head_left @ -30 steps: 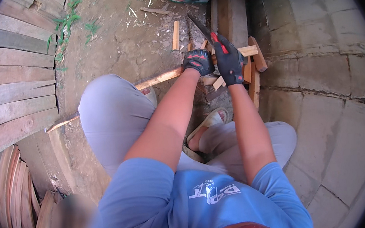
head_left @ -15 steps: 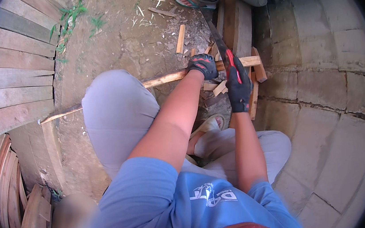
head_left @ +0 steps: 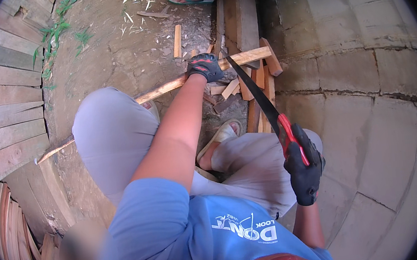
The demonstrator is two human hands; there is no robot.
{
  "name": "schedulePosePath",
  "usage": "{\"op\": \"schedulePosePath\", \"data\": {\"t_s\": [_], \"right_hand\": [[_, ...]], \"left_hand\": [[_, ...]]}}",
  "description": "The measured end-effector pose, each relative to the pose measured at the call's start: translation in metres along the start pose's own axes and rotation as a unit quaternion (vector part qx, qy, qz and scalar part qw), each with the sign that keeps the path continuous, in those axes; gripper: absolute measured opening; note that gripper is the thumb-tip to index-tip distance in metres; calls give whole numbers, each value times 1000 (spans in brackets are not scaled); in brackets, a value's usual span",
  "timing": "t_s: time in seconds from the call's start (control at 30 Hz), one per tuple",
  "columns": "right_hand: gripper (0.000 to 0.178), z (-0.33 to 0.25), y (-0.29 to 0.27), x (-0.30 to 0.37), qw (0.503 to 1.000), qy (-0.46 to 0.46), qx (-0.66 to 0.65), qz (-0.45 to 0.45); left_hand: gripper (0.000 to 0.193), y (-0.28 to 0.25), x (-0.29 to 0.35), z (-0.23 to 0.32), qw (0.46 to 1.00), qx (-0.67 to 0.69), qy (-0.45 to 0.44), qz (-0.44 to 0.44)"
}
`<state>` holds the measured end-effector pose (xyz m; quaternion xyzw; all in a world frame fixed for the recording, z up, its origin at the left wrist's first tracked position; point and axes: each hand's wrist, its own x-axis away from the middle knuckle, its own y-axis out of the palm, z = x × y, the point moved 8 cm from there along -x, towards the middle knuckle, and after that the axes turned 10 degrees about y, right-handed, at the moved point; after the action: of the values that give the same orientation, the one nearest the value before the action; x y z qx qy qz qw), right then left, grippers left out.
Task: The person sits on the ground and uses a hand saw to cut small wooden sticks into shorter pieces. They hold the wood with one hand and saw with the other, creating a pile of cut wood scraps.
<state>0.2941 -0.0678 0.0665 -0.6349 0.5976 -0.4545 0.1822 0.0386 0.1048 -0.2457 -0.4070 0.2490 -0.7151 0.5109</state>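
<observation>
So, L hand, in a black-and-red glove, is wrapped round the long wood strip; R hand, gloved too, is closed on the red handle of the saw, well back toward the body. Strip runs crosswise — L end shows past the L knee, part of it hidden by that knee, R end passing across the near end of the beam to the wood block. Can't tell if end & block touch. Offcuts lie just beside, nearer the body.

Blade crosses the strip near its tip, just R of the L hand; whether teeth sit in a cut is too small to see. For a good cut, I'd shift the L hand a bit further L, clear of the teeth, & press firmly so the strip can't roll or chatter. Blade sq. to the strip, forearm in line w/ the handle, long even strokes, light pressure — esp. near the tip, where it prob. hops out easiest. Ease off toward the end, or the wood may splinter.
</observation>
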Motion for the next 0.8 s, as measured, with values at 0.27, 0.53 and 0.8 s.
{"op": "schedulePosePath", "data": {"t_s": [0.27,0.53,0.8], "right_hand": [[35,-30,43,-59,995,-94,-3,33],[34,-50,76,-106,985,-163,0,58],[37,-54,118,-145,976,-201,4,78]], "left_hand": [[57,0,1,5,1000,-3,-2,-13],[53,-2,2,4,1000,-5,-10,18],[54,-5,4,12,1000,-19,-4,5]]}}
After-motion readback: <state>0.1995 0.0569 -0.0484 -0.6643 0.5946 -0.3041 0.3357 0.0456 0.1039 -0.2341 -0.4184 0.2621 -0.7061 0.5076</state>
